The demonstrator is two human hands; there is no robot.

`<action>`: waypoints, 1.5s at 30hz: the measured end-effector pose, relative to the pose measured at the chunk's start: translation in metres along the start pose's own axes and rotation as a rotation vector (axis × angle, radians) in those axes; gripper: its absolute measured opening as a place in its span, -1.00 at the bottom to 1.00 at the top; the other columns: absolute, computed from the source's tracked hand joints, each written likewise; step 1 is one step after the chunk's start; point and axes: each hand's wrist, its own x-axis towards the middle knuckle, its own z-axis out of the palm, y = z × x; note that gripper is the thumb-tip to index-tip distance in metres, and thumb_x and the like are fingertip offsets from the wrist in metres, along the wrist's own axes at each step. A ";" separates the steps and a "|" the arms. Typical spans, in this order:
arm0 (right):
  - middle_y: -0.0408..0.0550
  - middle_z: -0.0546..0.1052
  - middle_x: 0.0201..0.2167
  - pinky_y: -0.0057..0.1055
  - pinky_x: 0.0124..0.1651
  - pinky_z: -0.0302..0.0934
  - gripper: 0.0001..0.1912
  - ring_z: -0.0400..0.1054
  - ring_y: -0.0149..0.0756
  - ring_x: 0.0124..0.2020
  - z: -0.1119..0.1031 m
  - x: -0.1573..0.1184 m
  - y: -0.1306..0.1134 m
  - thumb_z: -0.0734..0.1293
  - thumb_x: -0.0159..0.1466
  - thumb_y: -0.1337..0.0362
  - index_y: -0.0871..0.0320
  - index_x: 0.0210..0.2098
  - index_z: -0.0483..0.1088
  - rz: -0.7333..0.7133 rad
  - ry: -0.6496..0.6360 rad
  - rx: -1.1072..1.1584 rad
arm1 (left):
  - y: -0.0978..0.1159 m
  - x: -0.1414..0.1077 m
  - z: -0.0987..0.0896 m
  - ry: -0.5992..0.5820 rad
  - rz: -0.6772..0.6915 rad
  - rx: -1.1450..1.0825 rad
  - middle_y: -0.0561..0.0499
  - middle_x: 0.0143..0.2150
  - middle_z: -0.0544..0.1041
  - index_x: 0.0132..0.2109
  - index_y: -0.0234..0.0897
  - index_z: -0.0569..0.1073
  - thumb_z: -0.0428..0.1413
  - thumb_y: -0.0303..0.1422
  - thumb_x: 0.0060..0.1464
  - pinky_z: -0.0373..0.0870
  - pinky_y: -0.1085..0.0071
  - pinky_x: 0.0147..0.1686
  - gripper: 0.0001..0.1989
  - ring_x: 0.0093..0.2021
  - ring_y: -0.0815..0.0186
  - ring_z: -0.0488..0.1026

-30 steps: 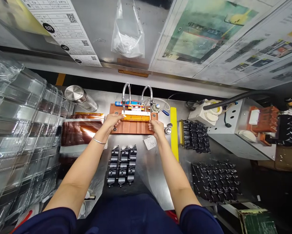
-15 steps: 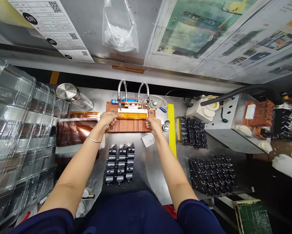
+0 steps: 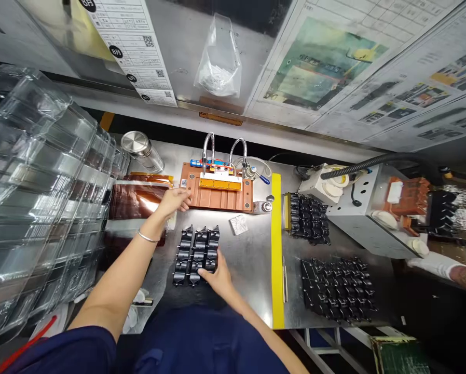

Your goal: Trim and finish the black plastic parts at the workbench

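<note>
Left hand (image 3: 177, 198) is at the left edge of the brown fixture (image 3: 213, 199) in the middle of the frame, fingers loosely curled; whether it grips that edge or merely rests against it, I cannot tell. Right hand (image 3: 219, 276) is lower in the frame, at the near end of the rightmost black strip (image 3: 212, 241), thumb on one side and fingers on the other; how firmly they close on it cannot be told. That strip lies just above the right hand, and below and to the right of the left hand. Three black strips lie side by side in the lower middle of the frame, counting the leftmost black strip (image 3: 183, 254) and the middle black strip (image 3: 197, 250). One orange strip (image 3: 220, 184) lies on the one fixture, to the right of the left hand, with two bent metal hoses (image 3: 238, 147) behind it. One crumpled white square (image 3: 238, 225) lies right of centre. Farther right are one yellow band (image 3: 276, 249) and two groups of black parts (image 3: 339, 291). One steel-lidded bottle (image 3: 141, 149) leans at upper left, and one co-worker's white-gloved hand (image 3: 431, 263) shows near the right edge.
</note>
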 end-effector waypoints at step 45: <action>0.08 0.54 -0.11 -0.27 -0.12 0.31 -0.32 0.47 -0.11 -0.20 -0.101 0.163 -0.120 0.31 0.19 0.19 0.15 0.27 0.11 -0.172 0.176 -0.570 | -0.027 0.016 0.055 0.372 0.482 0.729 -0.45 0.20 0.30 0.06 -0.43 0.33 0.19 -0.19 0.01 0.09 -0.03 0.20 -0.47 0.26 -0.14 0.17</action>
